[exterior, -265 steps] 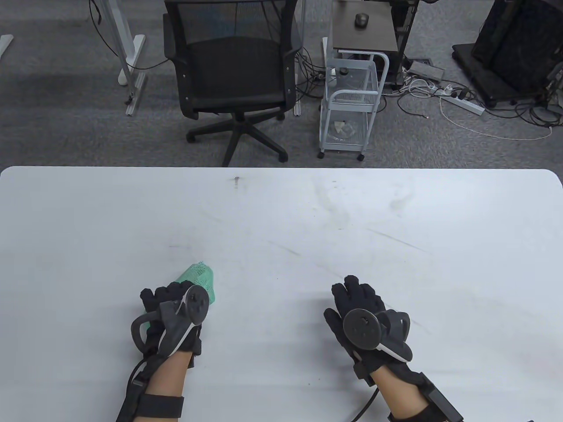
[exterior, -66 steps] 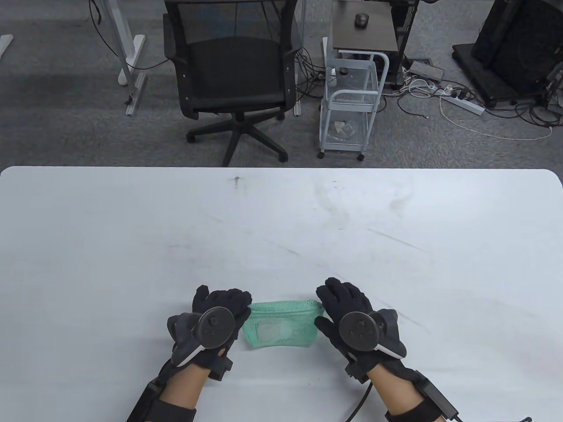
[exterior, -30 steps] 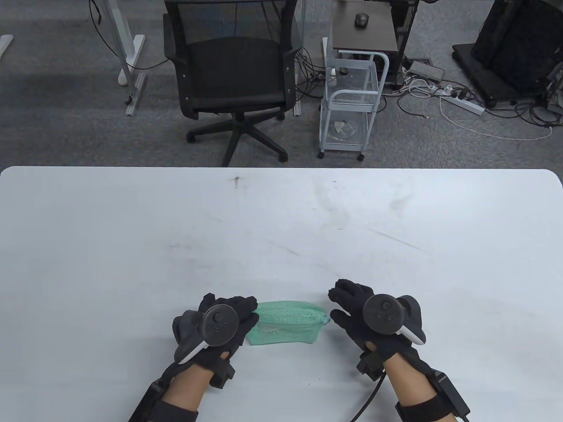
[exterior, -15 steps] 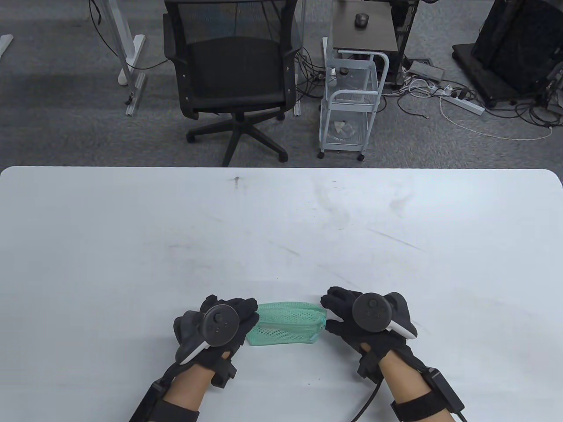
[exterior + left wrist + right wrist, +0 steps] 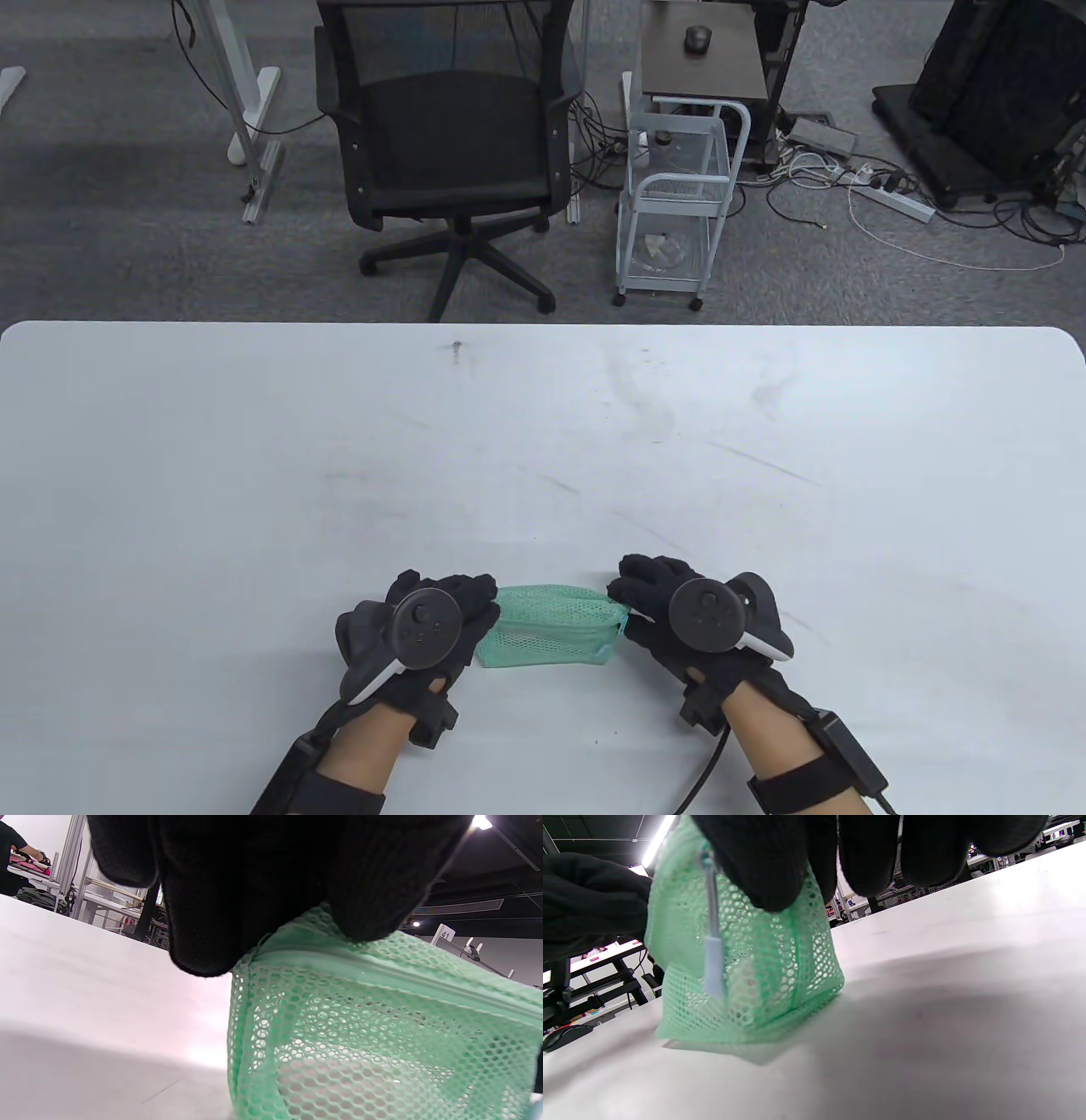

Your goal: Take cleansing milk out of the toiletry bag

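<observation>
A green mesh toiletry bag [image 5: 550, 626] stands on the white table [image 5: 543, 424] near the front edge, its zip closed along the top. My left hand [image 5: 477, 608] grips its left end; in the left wrist view my fingers [image 5: 237, 899] press on the top corner of the bag [image 5: 382, 1018]. A pale item [image 5: 339, 1086], likely the cleansing milk, shows through the mesh. My right hand [image 5: 626, 596] pinches the bag's top right end by the zip. In the right wrist view my fingertips [image 5: 763, 861] sit on the bag [image 5: 763, 976], and the light blue zip pull [image 5: 714, 959] hangs free below them.
Beyond the table's far edge stand a black office chair [image 5: 450, 153] and a small white wire cart [image 5: 679, 204] on the carpet. Cables and a power strip [image 5: 891, 199] lie at the back right.
My right hand has moved left from beside the bag and taken hold of its right end at the zip. My left hand has kept its grip. The bag has not shifted.
</observation>
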`<move>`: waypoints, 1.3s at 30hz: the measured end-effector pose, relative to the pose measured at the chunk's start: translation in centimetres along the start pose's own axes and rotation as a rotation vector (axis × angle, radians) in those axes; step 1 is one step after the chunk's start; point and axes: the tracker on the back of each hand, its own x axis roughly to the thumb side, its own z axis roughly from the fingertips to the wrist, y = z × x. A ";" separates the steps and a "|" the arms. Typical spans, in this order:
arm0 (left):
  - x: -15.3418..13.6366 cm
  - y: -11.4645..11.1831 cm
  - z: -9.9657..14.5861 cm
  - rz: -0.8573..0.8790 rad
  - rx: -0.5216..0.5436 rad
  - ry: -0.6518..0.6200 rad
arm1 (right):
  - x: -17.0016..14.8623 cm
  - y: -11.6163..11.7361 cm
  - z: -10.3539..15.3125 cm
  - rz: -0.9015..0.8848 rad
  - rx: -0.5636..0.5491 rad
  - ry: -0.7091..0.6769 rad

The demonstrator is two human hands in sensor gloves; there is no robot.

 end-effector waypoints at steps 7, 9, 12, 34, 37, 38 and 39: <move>0.1 0.4 0.2 0.016 0.019 -0.005 | 0.0 0.0 0.0 0.000 -0.016 0.001; 0.2 0.6 0.3 0.019 0.034 -0.012 | -0.1 -0.1 0.0 -0.006 -0.025 0.006; 0.7 1.0 0.7 0.003 0.059 -0.039 | -0.2 -0.2 0.1 -0.018 -0.038 0.016; 8.0 -0.6 3.7 -0.190 0.093 -0.274 | 2.4 -0.5 0.9 -0.198 -0.153 0.047; 8.2 -0.8 3.8 -0.203 0.099 -0.258 | 3.2 -0.4 1.0 -0.201 -0.174 0.048; 8.3 -0.8 3.8 -0.214 0.103 -0.256 | 3.5 -0.3 1.1 -0.206 -0.178 0.047; 8.3 -0.9 3.8 -0.217 0.104 -0.255 | 3.6 -0.3 1.1 -0.208 -0.180 0.048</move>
